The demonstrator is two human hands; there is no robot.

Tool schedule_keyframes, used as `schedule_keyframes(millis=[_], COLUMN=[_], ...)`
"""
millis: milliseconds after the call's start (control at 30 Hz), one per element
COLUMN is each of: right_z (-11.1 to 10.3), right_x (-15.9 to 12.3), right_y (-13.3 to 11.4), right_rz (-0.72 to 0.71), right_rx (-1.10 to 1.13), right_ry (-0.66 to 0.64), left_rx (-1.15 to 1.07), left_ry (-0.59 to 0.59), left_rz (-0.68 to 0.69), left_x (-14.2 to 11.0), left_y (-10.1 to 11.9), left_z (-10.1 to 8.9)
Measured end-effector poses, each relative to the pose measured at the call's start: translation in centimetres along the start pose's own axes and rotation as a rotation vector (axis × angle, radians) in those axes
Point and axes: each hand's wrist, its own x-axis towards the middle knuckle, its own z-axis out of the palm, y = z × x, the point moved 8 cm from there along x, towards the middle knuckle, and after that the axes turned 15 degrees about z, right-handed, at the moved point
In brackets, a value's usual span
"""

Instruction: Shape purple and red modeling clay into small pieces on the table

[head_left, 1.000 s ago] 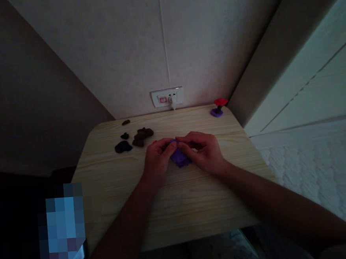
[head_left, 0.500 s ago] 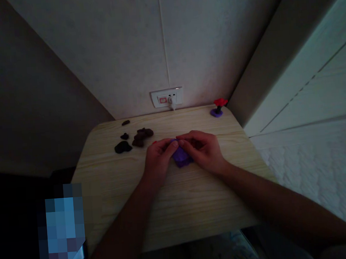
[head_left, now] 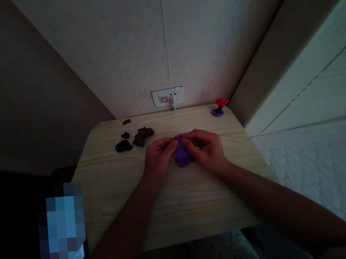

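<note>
A lump of purple modelling clay point(head_left: 183, 154) rests at the middle of the wooden table, its upper part pinched between both hands. My left hand point(head_left: 160, 156) closes on its left side with thumb and fingers. From the right, my right hand point(head_left: 205, 149) grips the same clay, thumb on the near face and fingers behind. The fingertips almost meet near the top of the lump. Its far side is hidden by my fingers.
Brown clay lumps point(head_left: 143, 136), a dark flat clay piece point(head_left: 123, 146) and smaller bits lie left of my hands. A red clay flower point(head_left: 221, 102) on a purple base stands at the back right corner. Behind the table point(head_left: 178, 208), a plug sits in a wall socket point(head_left: 167, 97).
My fingers have shifted slightly on the purple clay, and more of its top shows between them. The whole view has moved a little.
</note>
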Motion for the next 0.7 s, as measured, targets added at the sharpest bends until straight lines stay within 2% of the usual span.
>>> schedule_keyframes(millis=[167,367,467,567,700], right_z=[0.1,0.2,0.3,0.4,0.4], right_x=[0.1,-0.1,-0.3,-0.4,-0.3], right_y=[0.3,-1.1,-1.6,-1.7,-1.1], right_rz=[0.034,-0.136,-0.180,-0.185,-0.123], right_rx=[0.013,-0.159,-0.168,-0.159,-0.153], right_ry=[-0.019,-0.043,-0.050,-0.047,-0.034], left_rx=[0.053,0.092,0.105,0.104,0.108], left_ry=[-0.011,-0.050,-0.061,-0.069,-0.080], left_rz=[0.028,0.027,0.039,0.043,0.033], left_x=[0.1,0.1,0.2,0.1,0.0], left_y=[0.1,0.0,-0.1,-0.1,-0.1], left_z=[-0.1,-0.2,-0.3,-0.3,-0.3])
